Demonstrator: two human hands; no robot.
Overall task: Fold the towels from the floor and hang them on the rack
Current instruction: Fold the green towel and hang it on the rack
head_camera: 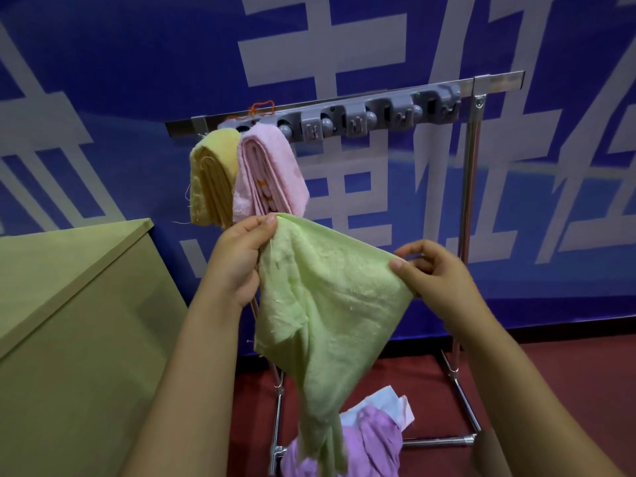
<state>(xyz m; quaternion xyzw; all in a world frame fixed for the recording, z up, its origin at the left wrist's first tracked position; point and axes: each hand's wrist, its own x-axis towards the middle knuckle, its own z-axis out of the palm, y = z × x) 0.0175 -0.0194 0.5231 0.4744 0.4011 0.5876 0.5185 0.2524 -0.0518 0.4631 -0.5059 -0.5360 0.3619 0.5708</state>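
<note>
A light green towel (pixel 327 304) hangs unfolded in the air in front of the rack. My left hand (pixel 237 256) pinches its upper left corner. My right hand (pixel 433 270) pinches its upper right corner with thumb and fingers. The towel's lower end trails down to the floor. The metal rack (pixel 468 187) stands behind, with a grey strip of clips (pixel 361 120) along its top bar. A folded yellow towel (pixel 213 180) and a folded pink towel (pixel 272 177) hang at the strip's left end. A purple towel (pixel 371 442) and a white one (pixel 385 401) lie crumpled on the floor.
A tan cabinet or box (pixel 69 321) stands close on the left. A blue banner with white characters (pixel 344 46) covers the wall behind the rack. The floor is dark red (pixel 568 373). The rack's base bars (pixel 437 442) run around the floor towels.
</note>
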